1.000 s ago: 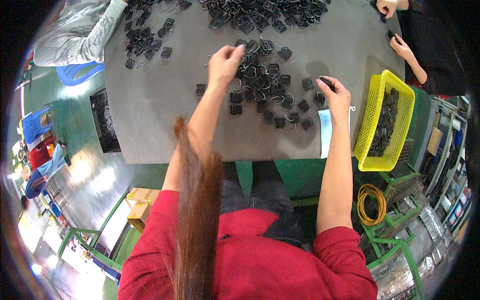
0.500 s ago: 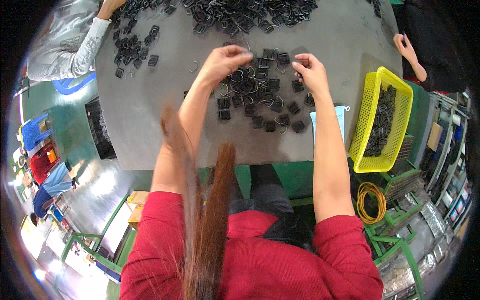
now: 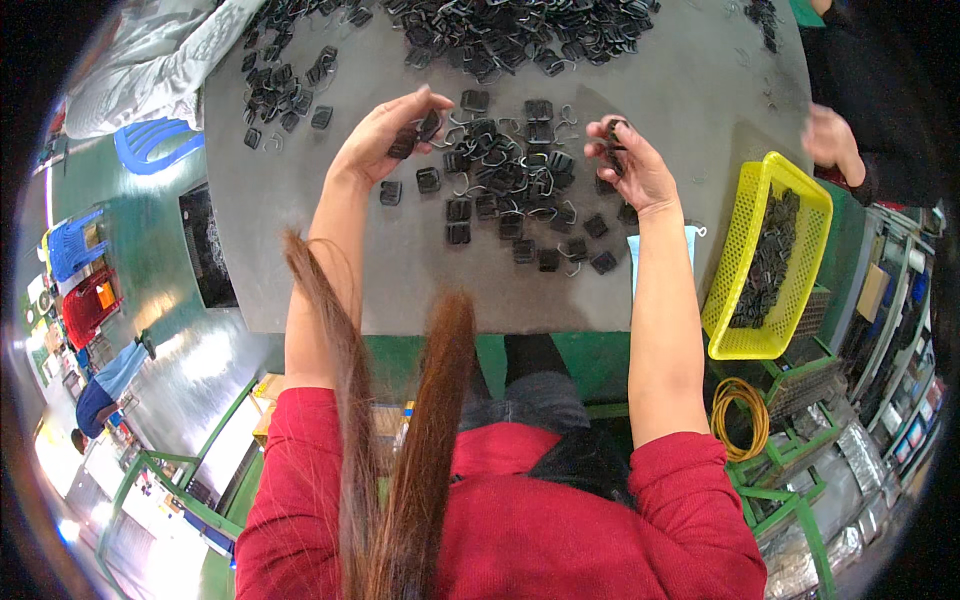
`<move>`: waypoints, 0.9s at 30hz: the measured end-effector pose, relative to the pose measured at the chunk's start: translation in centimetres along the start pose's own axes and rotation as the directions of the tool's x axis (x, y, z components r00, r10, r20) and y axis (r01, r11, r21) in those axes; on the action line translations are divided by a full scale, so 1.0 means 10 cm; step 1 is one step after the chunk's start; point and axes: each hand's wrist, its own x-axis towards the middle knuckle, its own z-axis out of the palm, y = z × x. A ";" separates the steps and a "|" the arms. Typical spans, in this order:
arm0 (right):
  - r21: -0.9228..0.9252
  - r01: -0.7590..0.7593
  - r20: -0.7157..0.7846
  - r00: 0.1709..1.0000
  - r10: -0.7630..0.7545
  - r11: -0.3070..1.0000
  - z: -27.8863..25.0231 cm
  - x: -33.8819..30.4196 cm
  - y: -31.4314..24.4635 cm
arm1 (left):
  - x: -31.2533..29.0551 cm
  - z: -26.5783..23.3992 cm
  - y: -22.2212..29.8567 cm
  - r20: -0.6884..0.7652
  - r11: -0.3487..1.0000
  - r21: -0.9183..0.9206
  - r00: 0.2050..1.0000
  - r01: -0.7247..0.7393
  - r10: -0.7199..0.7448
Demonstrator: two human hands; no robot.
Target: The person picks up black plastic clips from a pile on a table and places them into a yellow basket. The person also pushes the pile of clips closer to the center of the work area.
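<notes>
On the grey table lies a cluster of small black plastic buckles (image 3: 488, 205), several with bent silver wire hooks. To the left of this cluster is my left hand (image 3: 372, 143), its fingers closed around black buckles (image 3: 403, 143). My right hand (image 3: 645, 178) hovers at the cluster's right side, fingers curled around a dark piece (image 3: 615, 150) that looks like another black buckle, partly hidden by the fingers. Two loose buckles (image 3: 428, 180) rest on the table just below my left hand.
A large heap of buckles (image 3: 500, 40) covers the far table, with a smaller group (image 3: 280, 95) at far left. At right stands a yellow basket (image 3: 715, 310) of black pieces. A light blue face mask (image 3: 690, 250) lies under my right forearm. Co-workers sit at both sides.
My left hand has moved left, away from the cluster, and buckles now show in its fingers. My right hand has turned slightly, exposing a dark piece. The right co-worker's hand has shifted.
</notes>
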 end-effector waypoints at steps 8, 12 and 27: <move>-0.997 -0.074 -0.055 0.913 -0.405 -0.031 0.60 0.71 0.18 | 0.69 0.34 -0.50 -0.174 0.166 0.982 0.777 0.090 0.605; -0.811 0.014 0.020 1.000 0.004 0.584 0.28 0.60 0.00 | 0.56 0.19 -0.29 -0.017 0.519 0.838 0.942 -0.169 0.334; -0.827 -0.079 -0.238 0.946 -0.219 0.556 -0.38 -0.25 0.42 | 0.57 1.05 -0.73 -0.008 0.208 0.972 0.875 -0.106 0.484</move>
